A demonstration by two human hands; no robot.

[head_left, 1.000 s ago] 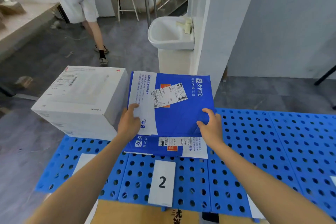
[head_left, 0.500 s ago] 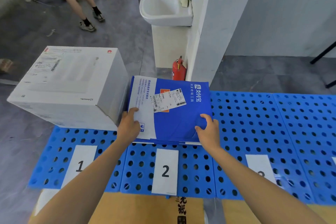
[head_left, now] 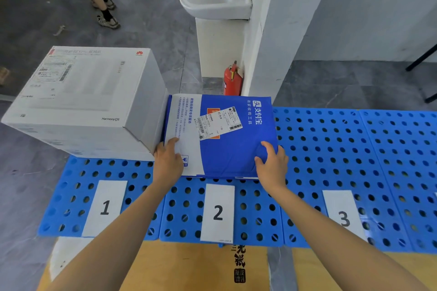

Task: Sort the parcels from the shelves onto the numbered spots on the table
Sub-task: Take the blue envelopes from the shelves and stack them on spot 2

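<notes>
The flat blue-and-white plastic parcel lies on the blue perforated plastic bench, just behind the white paper card printed "2". Its left edge touches the large white cardboard box. The parcel carries white Chinese print, including "支付宝" near its far right corner, and a white shipping label with barcodes stuck over an orange patch; the label's small print is too fine to read. The box reads "HarmonyOS" on its top, with a red petal logo at the far corner and a blurred shipping label. It sits behind the white card "1"; the white card "3" lies to the right.

Both forearms reach forward. The left hand grips the parcel's near left corner, thumb on top. The right hand grips the near right corner, thumb pressed on the blue face, fingers curled round the edge.
</notes>
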